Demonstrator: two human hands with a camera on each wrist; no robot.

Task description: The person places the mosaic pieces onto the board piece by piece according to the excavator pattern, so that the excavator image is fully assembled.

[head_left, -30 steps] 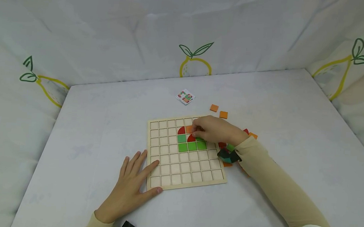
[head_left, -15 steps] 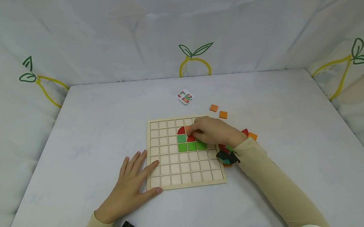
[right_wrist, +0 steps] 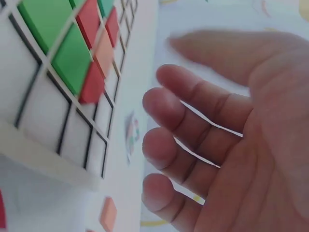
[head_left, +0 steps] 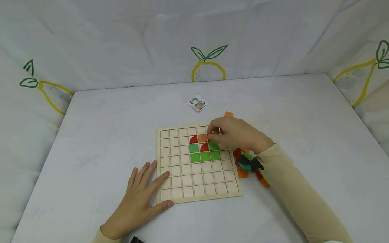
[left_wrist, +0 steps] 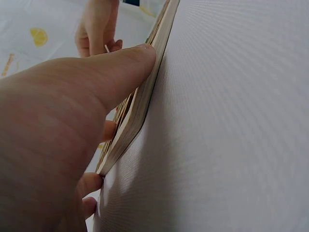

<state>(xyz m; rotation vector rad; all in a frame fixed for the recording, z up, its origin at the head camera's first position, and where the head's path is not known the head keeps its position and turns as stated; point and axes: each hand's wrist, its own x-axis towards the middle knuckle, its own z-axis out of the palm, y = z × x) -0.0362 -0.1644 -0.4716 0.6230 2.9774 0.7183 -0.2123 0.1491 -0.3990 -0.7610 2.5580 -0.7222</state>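
My left hand [head_left: 136, 203] lies spread at the near left corner of a wooden grid board [head_left: 199, 198], its thumb and index finger over the rim. Set in the board are several green squares [head_left: 205, 156], an orange square [head_left: 202, 138] and red rounded tiles [head_left: 194, 139]. Over the far right part of the board hovers my right hand [head_left: 237, 133], hiding some cells in the head view. Its fingers bend loosely with nothing between them and the thumb in the right wrist view. That view also shows a red tile [right_wrist: 93, 83] beside the orange one.
Loose orange tiles [head_left: 242, 173], red ones and a green one lie along the board's right side, partly behind my right wrist. Another orange tile [head_left: 228, 114] lies past the far right corner. A small printed pattern card [head_left: 198, 103] sits behind the board.
My right hand has drawn away from the coloured tiles, back and to the right, uncovering the orange square and a green one. The left hand has stayed still.
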